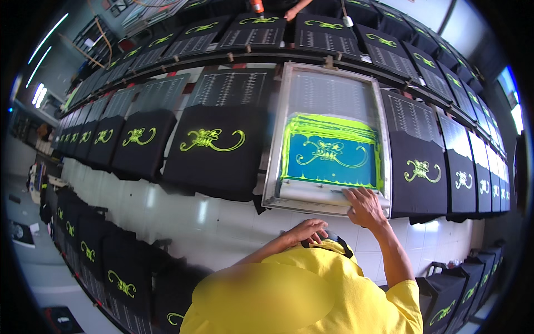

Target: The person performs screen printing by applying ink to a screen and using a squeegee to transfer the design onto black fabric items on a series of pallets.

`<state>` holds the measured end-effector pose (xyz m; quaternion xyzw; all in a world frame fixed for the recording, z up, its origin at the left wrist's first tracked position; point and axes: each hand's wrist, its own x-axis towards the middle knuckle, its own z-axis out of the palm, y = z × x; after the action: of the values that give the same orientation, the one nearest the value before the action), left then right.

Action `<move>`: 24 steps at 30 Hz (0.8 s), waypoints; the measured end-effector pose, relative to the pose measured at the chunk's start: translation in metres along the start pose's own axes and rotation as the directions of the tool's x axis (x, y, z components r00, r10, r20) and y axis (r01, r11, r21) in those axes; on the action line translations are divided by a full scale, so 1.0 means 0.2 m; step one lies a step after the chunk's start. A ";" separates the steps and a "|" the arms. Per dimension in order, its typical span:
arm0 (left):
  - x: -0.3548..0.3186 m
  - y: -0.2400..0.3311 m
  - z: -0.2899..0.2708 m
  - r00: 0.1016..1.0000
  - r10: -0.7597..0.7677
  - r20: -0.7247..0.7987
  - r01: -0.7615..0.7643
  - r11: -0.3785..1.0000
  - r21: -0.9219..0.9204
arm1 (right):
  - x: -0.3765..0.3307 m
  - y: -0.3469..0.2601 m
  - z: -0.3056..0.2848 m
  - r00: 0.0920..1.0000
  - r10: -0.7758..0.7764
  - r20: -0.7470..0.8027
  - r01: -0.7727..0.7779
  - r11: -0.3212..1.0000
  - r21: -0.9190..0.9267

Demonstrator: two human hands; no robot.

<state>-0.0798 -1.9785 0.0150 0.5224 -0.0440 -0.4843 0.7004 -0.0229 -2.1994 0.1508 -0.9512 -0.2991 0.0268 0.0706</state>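
The screen-printing frame (329, 136) lies flat over one black shirt in the long row, its metal rim squared to the board beneath so the ornament in the blue stencil lands where the neighbouring shirts carry theirs. Neon yellow-green ink (328, 127) is smeared across the upper part of the mesh, above and around the motif. At the near edge of the frame rests the squeegee (317, 192), a pale bar lying crosswise — the right hand (364, 205) sits on its right end, fingers spread and pressing down on it rather than wrapped around it. The left hand (306, 230) is lower, off the frame, loosely curled at a dark strap (334, 242) by the yellow shirt (311, 295); whether it grips the strap I cannot tell. To the left, a printed black shirt (214, 147) shows the finished yellow-green motif, and further shirts run along the white table (222, 217) on both sides — laid edge to edge, it seems, so the frame can step from one to the next.
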 end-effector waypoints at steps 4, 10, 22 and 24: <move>0.11 -0.03 0.00 0.998 0.047 0.032 -0.043 0.993 -0.112 | 0.04 0.00 0.09 0.996 0.079 -0.035 -0.082 0.992 -0.091; 0.16 -0.07 -0.03 0.996 0.075 -0.037 -0.079 0.991 -0.106 | 0.09 0.06 0.08 0.974 0.067 -0.217 -0.089 0.992 -0.094; 0.14 -0.02 0.06 0.977 0.004 -0.212 -0.080 0.934 -0.349 | 0.71 0.59 0.14 0.934 -0.034 -0.355 -0.037 0.981 -0.190; 0.14 -0.02 0.07 0.975 -0.005 -0.222 -0.081 0.923 -0.375 | 0.75 0.63 0.17 0.933 -0.050 -0.355 -0.021 0.981 -0.191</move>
<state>-0.0751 -2.0089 0.0059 0.4251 0.1182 -0.4094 0.7985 0.1683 -2.2120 0.0973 -0.9402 -0.2894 -0.1766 0.0322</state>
